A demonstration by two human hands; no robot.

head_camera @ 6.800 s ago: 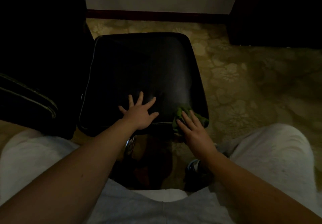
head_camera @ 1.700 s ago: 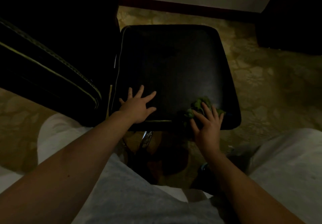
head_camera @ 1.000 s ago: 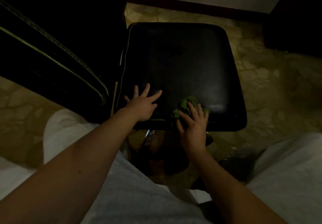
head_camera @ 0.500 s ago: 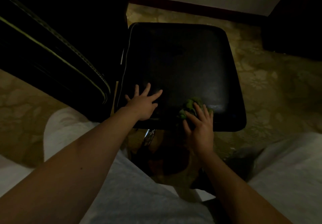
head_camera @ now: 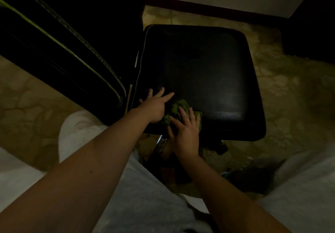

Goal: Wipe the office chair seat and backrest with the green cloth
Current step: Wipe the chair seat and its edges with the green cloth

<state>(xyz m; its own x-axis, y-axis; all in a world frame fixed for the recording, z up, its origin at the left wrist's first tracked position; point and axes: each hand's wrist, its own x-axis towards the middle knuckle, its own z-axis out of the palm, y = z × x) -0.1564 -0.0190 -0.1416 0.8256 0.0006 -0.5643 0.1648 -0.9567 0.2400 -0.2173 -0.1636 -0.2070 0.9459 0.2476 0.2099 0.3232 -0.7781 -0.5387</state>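
The black leather chair seat [head_camera: 203, 73] fills the middle of the view, seen from above. Its dark backrest [head_camera: 76, 38] with pale piping stands at the left. A crumpled green cloth [head_camera: 176, 108] lies on the seat's near edge. My right hand [head_camera: 184, 129] presses flat on the cloth with straight fingers. My left hand [head_camera: 155, 105] rests on the seat's near left corner, fingers spread, its side touching the cloth.
Patterned beige carpet [head_camera: 290, 91] surrounds the chair. A wall with a dark red skirting board [head_camera: 208, 7] runs behind. Dark furniture [head_camera: 313, 29] stands at the far right. The chair's chrome column [head_camera: 161, 143] shows under the seat, between my knees.
My right hand has slid the cloth left along the near edge until it meets my left hand. The left hand has stayed on the near left corner.
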